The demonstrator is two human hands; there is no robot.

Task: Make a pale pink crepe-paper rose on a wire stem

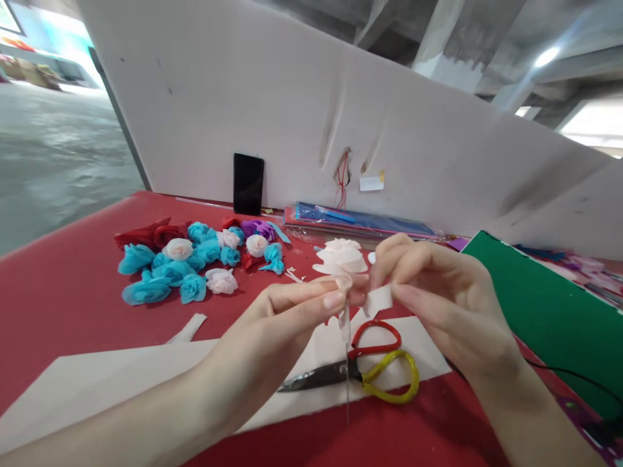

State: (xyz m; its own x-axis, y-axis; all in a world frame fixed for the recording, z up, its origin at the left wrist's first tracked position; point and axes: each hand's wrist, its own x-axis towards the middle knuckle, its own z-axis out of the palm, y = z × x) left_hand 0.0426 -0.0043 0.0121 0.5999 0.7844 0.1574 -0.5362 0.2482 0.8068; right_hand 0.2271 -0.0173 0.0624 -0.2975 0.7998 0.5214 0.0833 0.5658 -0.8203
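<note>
My left hand [287, 324] pinches a small pale pink paper flower bud [345, 316] by its base. A thin wire stem [347, 383] points straight down from it. Closed at the fingertips, my right hand [438, 292] holds a small pale paper strip [378, 301] just right of the bud. Behind the fingers is a layered pale pink paper piece with a scalloped edge [341, 255]; its lower part is hidden. Below both hands, scissors [341, 371] with one red and one yellow handle lie on a long pale paper sheet [121, 373].
Several blue, white, red and purple paper flowers [170, 272] lie at the left on the red table [73, 272]. A black phone [248, 184] leans on the white partition [219, 91]. Wrapped paper packs [360, 222] lie along it. A green board [549, 318] stands at the right.
</note>
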